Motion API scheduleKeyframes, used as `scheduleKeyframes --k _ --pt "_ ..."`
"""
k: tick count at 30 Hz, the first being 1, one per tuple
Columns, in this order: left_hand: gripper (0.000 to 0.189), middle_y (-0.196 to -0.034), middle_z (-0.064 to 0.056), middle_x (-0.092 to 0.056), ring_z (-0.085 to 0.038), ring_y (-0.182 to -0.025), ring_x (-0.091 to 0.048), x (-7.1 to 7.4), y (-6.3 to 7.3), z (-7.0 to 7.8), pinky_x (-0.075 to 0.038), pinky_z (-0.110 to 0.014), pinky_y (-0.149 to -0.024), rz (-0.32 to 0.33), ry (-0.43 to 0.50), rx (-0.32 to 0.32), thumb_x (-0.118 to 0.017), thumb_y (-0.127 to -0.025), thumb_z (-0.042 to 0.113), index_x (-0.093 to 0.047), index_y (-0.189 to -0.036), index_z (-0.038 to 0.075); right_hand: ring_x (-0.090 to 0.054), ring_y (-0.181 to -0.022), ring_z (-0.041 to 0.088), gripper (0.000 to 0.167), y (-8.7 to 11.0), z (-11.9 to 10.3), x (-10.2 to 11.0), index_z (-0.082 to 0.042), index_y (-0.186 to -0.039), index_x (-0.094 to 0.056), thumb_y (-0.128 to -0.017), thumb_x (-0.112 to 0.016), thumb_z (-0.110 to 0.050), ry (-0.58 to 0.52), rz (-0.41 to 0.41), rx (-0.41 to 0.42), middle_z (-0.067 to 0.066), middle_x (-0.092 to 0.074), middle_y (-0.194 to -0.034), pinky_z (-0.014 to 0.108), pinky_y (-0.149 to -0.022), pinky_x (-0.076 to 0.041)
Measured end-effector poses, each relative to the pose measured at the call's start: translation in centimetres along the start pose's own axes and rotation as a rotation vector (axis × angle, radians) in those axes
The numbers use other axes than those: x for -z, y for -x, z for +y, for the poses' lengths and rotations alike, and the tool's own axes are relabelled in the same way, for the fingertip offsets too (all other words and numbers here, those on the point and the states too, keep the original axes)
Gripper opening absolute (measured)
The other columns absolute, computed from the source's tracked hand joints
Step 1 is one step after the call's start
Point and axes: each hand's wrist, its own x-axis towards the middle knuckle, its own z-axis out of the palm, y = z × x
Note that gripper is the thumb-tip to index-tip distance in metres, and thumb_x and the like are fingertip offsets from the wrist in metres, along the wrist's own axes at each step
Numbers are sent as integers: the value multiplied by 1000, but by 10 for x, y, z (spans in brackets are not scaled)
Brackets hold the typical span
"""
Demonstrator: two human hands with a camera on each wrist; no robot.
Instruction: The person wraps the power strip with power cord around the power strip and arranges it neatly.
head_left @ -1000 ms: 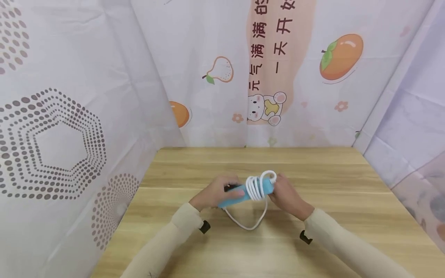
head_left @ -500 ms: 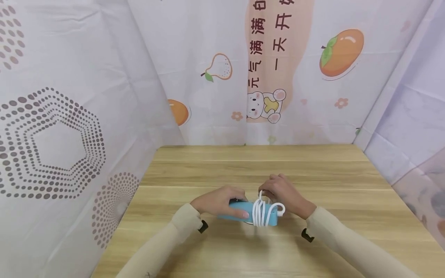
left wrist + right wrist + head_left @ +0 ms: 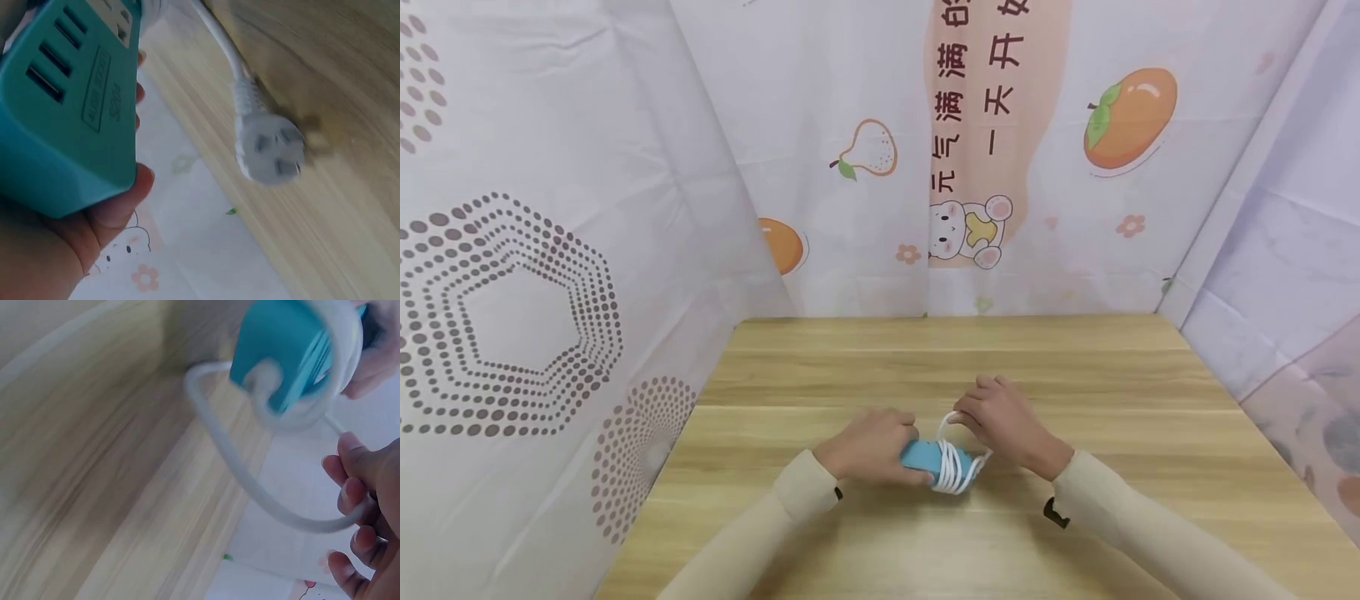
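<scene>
My left hand (image 3: 871,446) grips one end of a blue power strip (image 3: 921,455), thumb on the near side. Several turns of white cord (image 3: 950,472) wrap around its other half. The right hand (image 3: 1006,423) pinches a free stretch of that cord just right of the strip; in the right wrist view, the cord (image 3: 240,469) loops past the curled fingers. Close up in the left wrist view, the strip (image 3: 62,119) shows USB slots and part of a socket. A white plug (image 3: 269,150) hangs at the cord's end, beside the strip.
Both hands work above a wood-grain table (image 3: 1075,367). A printed white curtain (image 3: 850,250) stands along its back edge, with further curtains (image 3: 535,317) at the left and right sides.
The strip has come down and tilted, its right end now pointing toward me. My right hand has shifted from the strip's right end to above it, drawing the cord around.
</scene>
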Motion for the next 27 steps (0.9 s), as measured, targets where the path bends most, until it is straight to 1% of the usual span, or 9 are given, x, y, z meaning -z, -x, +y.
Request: scheduleKeyframes --k 4,8,11,16,19,22,24,27 --pt "55 -82 10 -49 -5 -64 -48 2 -1 -1 -40 -21 -52 39 -23 71 -66 -86 70 -70 -92 15 -44 -69 15 16 -7 -5 6 -13 -84 -77 -91 -79 -27 -4 17 -2 -4 -70 -80 30 -64 -34" --pt "59 -83 7 -53 -7 -67 -49 2 -3 -1 -40 -23 -53 92 -59 141 -64 -87 71 -72 -95 13 -46 -71 15 11 -13 -9 10 -10 -92 -79 -91 -80 -21 -9 -1 -24 -2 -73 -84 29 -64 -36" --pt "60 -83 6 -54 -8 -67 -49 0 -4 -1 -39 -23 -51 128 -67 193 -63 -88 71 -72 -93 12 -47 -72 15 10 -14 -11 12 -9 -96 -79 -91 -81 -17 -15 7 -23 -1 -73 -85 30 -64 -37" --pt "60 -80 5 -55 -10 -64 -49 1 -5 -2 -40 -25 -50 190 -81 246 -63 -88 70 -71 -88 10 -45 -69 14 9 -17 -14 14 -9 -94 -79 -92 -79 -18 -32 48 -15 -2 -72 -82 29 -63 -36" --pt "62 -82 3 -57 -11 -65 -49 1 -7 -7 -42 -26 -51 212 -111 293 -63 -89 70 -72 -91 8 -43 -69 14 10 -18 -14 15 -7 -94 -79 -93 -78 -17 -54 69 -22 -2 -71 -80 29 -63 -35" --pt "63 -84 1 -58 -11 -67 -49 0 -7 -14 -43 -26 -51 228 -133 361 -64 -89 69 -74 -95 7 -40 -68 14 11 -19 -14 14 -6 -96 -79 -92 -78 -16 -73 94 -21 -1 -71 -78 29 -63 -33" --pt "62 -83 1 -59 -12 -67 -50 0 -6 -17 -43 -27 -52 242 -138 395 -64 -89 69 -74 -93 7 -38 -67 14 11 -18 -14 13 -5 -97 -79 -90 -79 -14 -81 111 -12 -1 -70 -77 29 -63 -32" --pt "62 -80 1 -56 -13 -66 -49 1 -6 -19 -42 -29 -52 268 -105 440 -64 -89 69 -73 -89 8 -36 -66 13 11 -16 -14 11 -5 -96 -79 -88 -81 -12 -89 132 1 -1 -69 -74 29 -62 -31"
